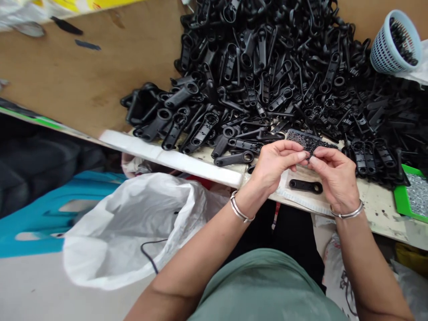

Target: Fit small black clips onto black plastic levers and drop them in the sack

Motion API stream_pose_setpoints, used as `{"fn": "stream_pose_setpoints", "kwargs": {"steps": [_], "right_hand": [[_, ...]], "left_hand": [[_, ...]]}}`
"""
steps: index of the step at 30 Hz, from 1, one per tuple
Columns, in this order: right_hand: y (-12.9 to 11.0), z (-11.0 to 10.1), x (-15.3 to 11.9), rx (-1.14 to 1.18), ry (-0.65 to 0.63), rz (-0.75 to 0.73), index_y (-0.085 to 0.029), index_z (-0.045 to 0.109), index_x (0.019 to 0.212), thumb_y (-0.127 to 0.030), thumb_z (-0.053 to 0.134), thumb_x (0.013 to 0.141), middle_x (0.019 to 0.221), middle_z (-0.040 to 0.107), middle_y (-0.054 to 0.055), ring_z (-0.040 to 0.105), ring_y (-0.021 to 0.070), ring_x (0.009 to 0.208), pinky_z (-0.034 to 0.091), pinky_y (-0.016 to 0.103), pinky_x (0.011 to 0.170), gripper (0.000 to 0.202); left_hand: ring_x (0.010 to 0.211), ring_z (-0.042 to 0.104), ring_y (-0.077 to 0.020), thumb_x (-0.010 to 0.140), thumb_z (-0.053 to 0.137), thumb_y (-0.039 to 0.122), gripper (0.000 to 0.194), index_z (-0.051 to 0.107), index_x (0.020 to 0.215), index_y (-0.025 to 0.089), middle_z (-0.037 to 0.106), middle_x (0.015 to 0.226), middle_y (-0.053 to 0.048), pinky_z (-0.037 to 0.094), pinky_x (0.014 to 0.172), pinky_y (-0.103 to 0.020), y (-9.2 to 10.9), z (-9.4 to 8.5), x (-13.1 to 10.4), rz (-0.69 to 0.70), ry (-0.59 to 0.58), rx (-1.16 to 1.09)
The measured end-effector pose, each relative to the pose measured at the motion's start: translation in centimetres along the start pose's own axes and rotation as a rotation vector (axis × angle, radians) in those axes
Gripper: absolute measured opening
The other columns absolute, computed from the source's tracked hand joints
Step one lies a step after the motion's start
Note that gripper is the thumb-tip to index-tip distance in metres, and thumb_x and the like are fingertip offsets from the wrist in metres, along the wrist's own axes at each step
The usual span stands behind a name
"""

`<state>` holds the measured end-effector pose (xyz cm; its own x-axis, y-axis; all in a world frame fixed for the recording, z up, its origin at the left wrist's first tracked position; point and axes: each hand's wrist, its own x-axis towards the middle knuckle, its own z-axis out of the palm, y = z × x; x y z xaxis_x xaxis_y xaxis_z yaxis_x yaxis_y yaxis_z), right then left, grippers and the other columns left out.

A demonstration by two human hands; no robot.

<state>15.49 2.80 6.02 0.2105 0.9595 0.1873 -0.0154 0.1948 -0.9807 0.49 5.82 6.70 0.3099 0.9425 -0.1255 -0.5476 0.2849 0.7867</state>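
Observation:
My left hand (276, 162) and my right hand (336, 174) meet fingertip to fingertip above the bench edge. Both are closed in a pinch around something small and dark, too small to name. Just behind the fingers sits a shallow clear tray (290, 132) full of tiny dark parts. Below my hands a single black plastic arm-shaped piece (305, 186), with a round hole at its right end, lies on a pale sheet (301, 201). A large heap of similar black plastic pieces (247, 84) rises behind my hands.
A light blue basket (379, 53) with small black parts stands at the back right. To the right, a green tray (403, 203) holds small silvery pieces. A white open sack (110, 223) stands left of me, beside a blue plastic stool (30, 214). White foam strip (174, 156) lines the bench edge.

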Motion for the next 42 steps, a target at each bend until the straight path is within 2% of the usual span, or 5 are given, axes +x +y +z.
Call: {"fn": "stream_pose_setpoints", "kwargs": {"steps": [15, 21, 27, 35, 42], "right_hand": [[0.8, 0.9, -1.2, 0.129, 0.159, 0.057, -0.021, 0.073, 0.071, -0.023, 0.090, 0.056, 0.086, 0.068, -0.002, 0.065, 0.0115, 0.080, 0.057, 0.028, 0.079, 0.023], [1.0, 0.6, -1.6, 0.320, 0.106, 0.180, -0.022, 0.072, 0.073, -0.023, 0.089, 0.059, 0.089, 0.069, -0.003, 0.068, 0.0113, 0.077, 0.060, 0.031, 0.078, 0.022], [1.1, 0.9, -2.0, 0.314, 0.153, 0.161, -0.022, 0.073, 0.072, -0.024, 0.090, 0.057, 0.088, 0.070, -0.003, 0.067, 0.0097, 0.075, 0.059, 0.026, 0.074, 0.024], [1.1, 0.9, -3.3, 0.022, 0.235, -0.006, -0.022, 0.075, 0.082, -0.025, 0.084, 0.069, 0.092, 0.071, 0.000, 0.067, 0.0135, 0.082, 0.058, 0.030, 0.081, 0.016], [0.5, 1.4, -3.1, 0.226, 0.176, 0.076, -0.022, 0.073, 0.082, -0.026, 0.083, 0.069, 0.084, 0.072, 0.000, 0.068, 0.0124, 0.075, 0.059, 0.030, 0.076, 0.017]], "left_hand": [[0.056, 0.061, -0.0060, 0.049, 0.091, 0.021, 0.035, 0.067, 0.072, 0.012, 0.068, 0.062, 0.003, 0.049, 0.057, -0.018, -1.4, 0.6, -0.8, -0.013, 0.029, -0.135], [0.057, 0.063, -0.0072, 0.052, 0.089, 0.019, 0.033, 0.066, 0.075, 0.012, 0.070, 0.065, 0.000, 0.049, 0.058, -0.018, -1.8, 0.6, -1.1, -0.050, 0.036, -0.169], [0.055, 0.063, -0.0076, 0.052, 0.089, 0.017, 0.033, 0.065, 0.074, 0.011, 0.069, 0.062, 0.001, 0.052, 0.062, -0.020, -2.0, 1.1, -1.5, -0.060, 0.051, -0.213], [0.057, 0.064, -0.0070, 0.053, 0.089, 0.018, 0.033, 0.065, 0.074, 0.012, 0.072, 0.068, 0.000, 0.052, 0.063, -0.019, -2.3, 1.3, -2.1, -0.041, 0.075, -0.251], [0.062, 0.067, -0.0091, 0.052, 0.089, 0.018, 0.033, 0.065, 0.075, 0.011, 0.074, 0.072, -0.002, 0.054, 0.065, -0.020, -2.3, 1.4, -2.2, -0.048, 0.098, -0.259]]}}
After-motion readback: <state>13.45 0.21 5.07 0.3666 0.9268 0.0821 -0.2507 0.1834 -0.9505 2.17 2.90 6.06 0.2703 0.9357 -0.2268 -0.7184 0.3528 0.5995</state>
